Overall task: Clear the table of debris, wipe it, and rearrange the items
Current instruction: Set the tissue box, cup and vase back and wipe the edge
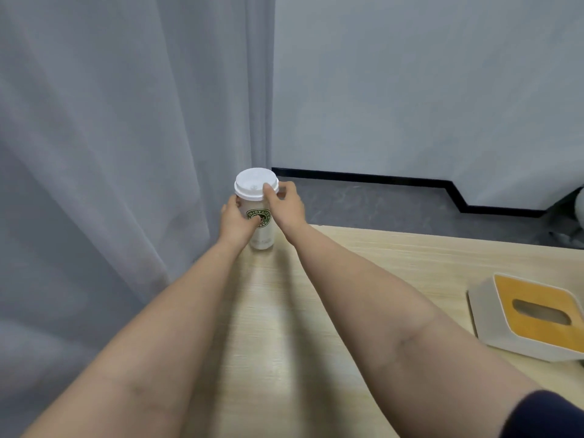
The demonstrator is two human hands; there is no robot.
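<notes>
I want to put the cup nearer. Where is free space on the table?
Bare wood lies on the table between the cup and the tissue box. The far left corner is crowded: both hands, left and right, hold the cup.

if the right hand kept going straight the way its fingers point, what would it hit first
The right hand already pinches the white lid of the coffee cup, with its fingers pointing left across the cup top. So it would meet the lid itself first; beyond that, probably the grey curtain, though depth is unclear.
</notes>
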